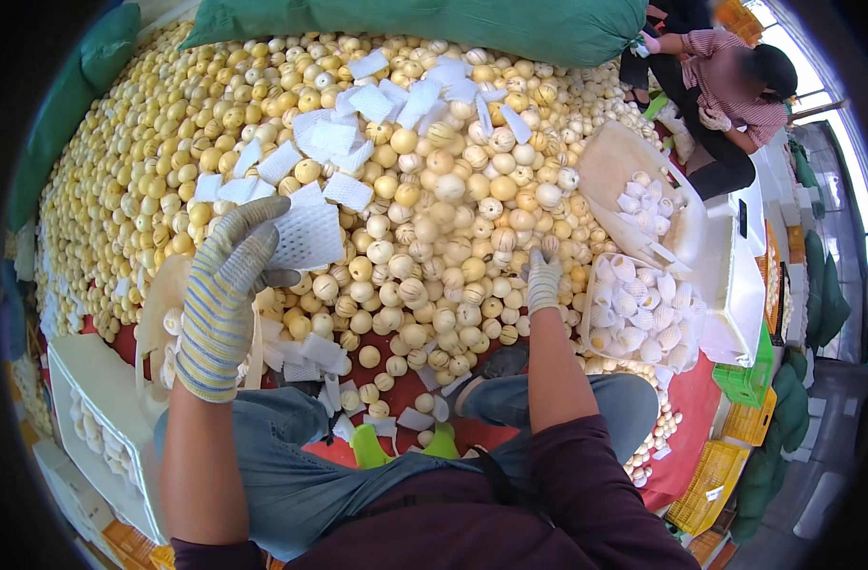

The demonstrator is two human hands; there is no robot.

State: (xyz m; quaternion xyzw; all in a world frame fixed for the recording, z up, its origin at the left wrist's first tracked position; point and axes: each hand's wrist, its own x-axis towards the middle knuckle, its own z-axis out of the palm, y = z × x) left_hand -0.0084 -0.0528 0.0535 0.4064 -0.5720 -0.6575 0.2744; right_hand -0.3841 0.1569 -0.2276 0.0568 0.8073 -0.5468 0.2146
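Observation:
My left hand [233, 290], in a striped knit glove, pinches a white foam net sleeve [307, 236] between thumb and fingers. The sleeve hangs flat above the near left part of a large heap of pepino melons [410, 290], small round yellow to cream fruit, many with dark stripes. My right hand [543, 281], also gloved, reaches down to the heap's right side with its fingers apart. Its fingertips are at a striped pepino melon [550, 244]; whether they press on it is hard to see. Loose foam net sleeves [330, 138] lie scattered over the heap.
Right of my right hand stands a clear tub [591, 328] of sleeved fruit, with a larger tilted plastic basin [616, 152] behind. Another basin [152, 313] and a white foam box [102, 370] are at left. A green sack [415, 28] lies across the back. A co-worker [728, 90] sits far right.

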